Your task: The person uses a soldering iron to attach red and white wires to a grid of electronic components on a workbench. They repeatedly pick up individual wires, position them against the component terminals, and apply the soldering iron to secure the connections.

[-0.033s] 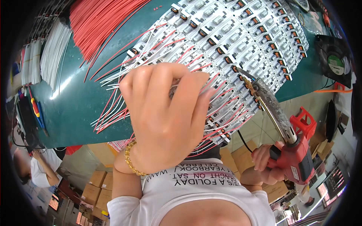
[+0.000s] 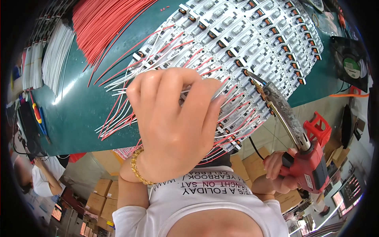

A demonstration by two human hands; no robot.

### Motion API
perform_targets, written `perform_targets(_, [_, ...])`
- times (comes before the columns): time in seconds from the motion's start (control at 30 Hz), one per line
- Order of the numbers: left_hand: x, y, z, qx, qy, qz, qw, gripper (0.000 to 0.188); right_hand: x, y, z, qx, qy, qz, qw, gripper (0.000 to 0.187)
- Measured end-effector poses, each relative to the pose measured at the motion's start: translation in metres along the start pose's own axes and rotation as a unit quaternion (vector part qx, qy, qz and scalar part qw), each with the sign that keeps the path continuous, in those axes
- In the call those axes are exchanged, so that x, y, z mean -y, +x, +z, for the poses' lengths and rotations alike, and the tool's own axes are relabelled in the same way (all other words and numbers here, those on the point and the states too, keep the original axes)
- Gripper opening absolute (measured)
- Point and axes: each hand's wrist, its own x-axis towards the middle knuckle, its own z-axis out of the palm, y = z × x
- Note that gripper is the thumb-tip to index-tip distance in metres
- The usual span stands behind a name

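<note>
My left hand [image 2: 173, 114], with a yellow beaded bracelet at the wrist, hovers large over the near left part of a panel of white circuit boards [image 2: 237, 29]. Its fingers are curled and closed, and the hand hides whatever is between the fingertips. Red and white wires [image 2: 118, 118] fan out from the boards on both sides of this hand. At the right, my right hand [image 2: 280, 172] grips the handle of a red soldering gun [image 2: 312, 166]. The gun's long metal barrel [image 2: 282, 108] reaches up to the boards, its tip among the orange-and-black parts.
A thick bundle of loose red wires [image 2: 106, 27] lies on the green table [image 2: 94, 134], with white wires [image 2: 57, 59] left of it. A screwdriver [image 2: 38, 114] is near the left edge. A black fan [image 2: 349, 65] stands at the right. Another person [image 2: 45, 173] sits at lower left.
My left hand has shifted very slightly toward me, its index finger a little lower. The soldering gun and right hand look the same.
</note>
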Motion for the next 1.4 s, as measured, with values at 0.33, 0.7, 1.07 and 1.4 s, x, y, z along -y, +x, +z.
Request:
perform_targets(0.33, [-0.007,0.0,-0.002,0.03,0.013,0.011,0.999,0.02,0.006,-0.002,0.007,-0.04,-0.037,0.014,0.998,0.085])
perform_targets(0.7, [0.056,-0.005,-0.066,-0.093,0.148,-0.063,0.983,0.014,0.002,-0.01,0.016,-0.123,-0.022,-0.003,0.992,0.08])
perform_targets(1.07, [0.192,0.004,-0.118,-0.01,0.306,-0.1,0.947,0.015,0.002,-0.017,0.007,-0.079,-0.012,0.002,0.997,0.08])
perform_targets(1.4, [0.192,0.003,-0.114,-0.055,0.332,-0.051,0.94,0.009,0.0,-0.021,0.009,-0.1,0.0,-0.001,0.995,0.077])
